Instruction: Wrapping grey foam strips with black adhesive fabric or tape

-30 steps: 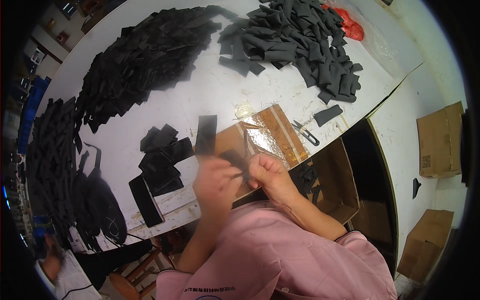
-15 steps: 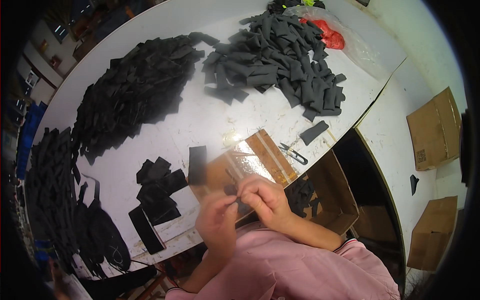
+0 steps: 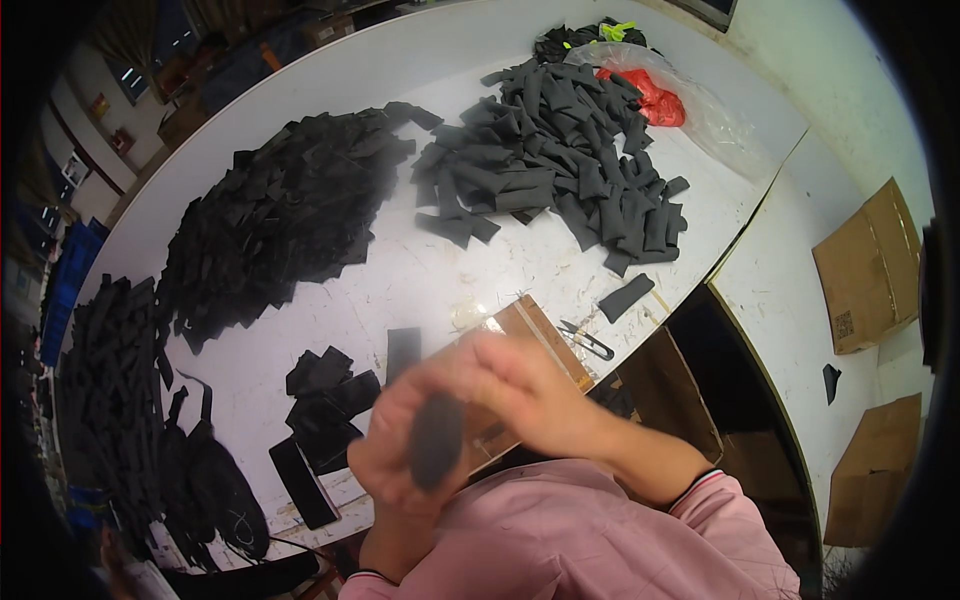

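A small dark grey fabric piece (image 3: 437,442), stretched lengthwise, is in front of my body, blurred by motion. My left hand (image 3: 388,465) is closed round its left side and lower end. At the upper end my right hand (image 3: 515,390) curls over it with bent fingers; the fingertips are smeared and partly hidden. Beneath both hands lies a brown taped cardboard piece (image 3: 535,335) at the table's edge. Just beyond my left hand is a flat black fabric strip (image 3: 404,350), partly covered by the fingers. Thread snips (image 3: 588,340) rest right of the cardboard.
Black flat pieces (image 3: 290,210) form a large heap at the left, grey tube-like pieces (image 3: 560,150) another at the back. Several black pieces (image 3: 330,390) lie nearer, left. A red bag (image 3: 655,98) is at the far right. An open carton (image 3: 675,385) stands below the table edge.
My hands have gone from a fingertip pinch to a fuller grip, shifting left. The fabric piece, barely visible before, now shows lengthwise between them. The view has tilted slightly.
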The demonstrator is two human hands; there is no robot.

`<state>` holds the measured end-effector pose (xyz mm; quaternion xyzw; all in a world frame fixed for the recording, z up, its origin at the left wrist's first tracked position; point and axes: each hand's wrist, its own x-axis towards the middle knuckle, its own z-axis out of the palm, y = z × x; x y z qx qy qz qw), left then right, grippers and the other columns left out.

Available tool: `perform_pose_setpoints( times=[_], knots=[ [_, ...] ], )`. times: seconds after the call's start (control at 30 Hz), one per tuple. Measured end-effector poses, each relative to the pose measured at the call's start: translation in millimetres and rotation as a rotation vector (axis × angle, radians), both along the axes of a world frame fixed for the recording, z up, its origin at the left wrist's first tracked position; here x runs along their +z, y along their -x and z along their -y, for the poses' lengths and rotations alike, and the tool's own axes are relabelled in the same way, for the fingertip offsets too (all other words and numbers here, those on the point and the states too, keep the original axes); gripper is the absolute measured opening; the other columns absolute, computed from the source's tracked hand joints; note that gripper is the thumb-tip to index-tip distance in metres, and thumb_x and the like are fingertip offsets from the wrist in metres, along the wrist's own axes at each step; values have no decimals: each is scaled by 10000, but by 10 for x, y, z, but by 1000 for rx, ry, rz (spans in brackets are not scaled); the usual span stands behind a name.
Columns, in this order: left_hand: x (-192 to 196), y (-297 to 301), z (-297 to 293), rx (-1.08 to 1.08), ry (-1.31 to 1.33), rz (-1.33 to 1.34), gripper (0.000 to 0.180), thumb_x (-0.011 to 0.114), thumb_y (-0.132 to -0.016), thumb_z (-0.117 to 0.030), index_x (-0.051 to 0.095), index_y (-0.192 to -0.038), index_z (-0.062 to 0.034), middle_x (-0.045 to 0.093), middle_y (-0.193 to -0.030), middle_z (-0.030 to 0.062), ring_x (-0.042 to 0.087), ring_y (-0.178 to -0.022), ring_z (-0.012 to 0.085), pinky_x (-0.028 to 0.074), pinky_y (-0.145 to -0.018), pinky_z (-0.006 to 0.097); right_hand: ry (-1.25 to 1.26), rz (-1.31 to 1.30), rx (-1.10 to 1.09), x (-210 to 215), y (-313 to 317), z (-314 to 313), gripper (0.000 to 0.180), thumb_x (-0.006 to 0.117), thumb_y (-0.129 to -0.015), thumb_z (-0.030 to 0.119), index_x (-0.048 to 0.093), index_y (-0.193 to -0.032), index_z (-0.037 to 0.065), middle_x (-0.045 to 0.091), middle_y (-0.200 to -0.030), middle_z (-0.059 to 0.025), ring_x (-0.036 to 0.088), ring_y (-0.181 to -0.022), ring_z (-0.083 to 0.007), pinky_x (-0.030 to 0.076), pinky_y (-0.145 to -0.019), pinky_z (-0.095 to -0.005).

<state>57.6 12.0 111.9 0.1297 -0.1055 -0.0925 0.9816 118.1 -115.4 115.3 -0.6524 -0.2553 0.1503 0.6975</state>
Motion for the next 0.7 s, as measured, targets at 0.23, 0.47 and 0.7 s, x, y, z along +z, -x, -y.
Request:
perform_pose_setpoints(
  times=[0.23,0.47,0.7],
  knots=[
    [-799,-55,-149,7,118,-575,345,335,-848,-50,419,-1166,51,594,-915,161,290,-305,36,251,-278,162,-73,-597,160,-695,-106,48,230,498,-864,231,507,-732,44,426,-585,16,362,-494,-53,290,-445,-186],
    [-454,-204,-109,-11,656,-481,306,277,-898,-100,446,-1116,31,563,-752,104,315,-289,29,253,-250,166,31,-430,342,-361,-400,-75,250,502,-863,244,491,-709,47,420,-583,29,353,-491,-46,281,-443,-184],
    [-691,-82,-16,114,-53,-585,317,348,-869,-43,361,-1180,21,587,-760,120,322,-312,29,257,-300,168,39,-567,282,-857,-306,108,241,489,-868,259,510,-737,58,418,-589,43,349,-509,-40,283,-464,-181]
  ],
)
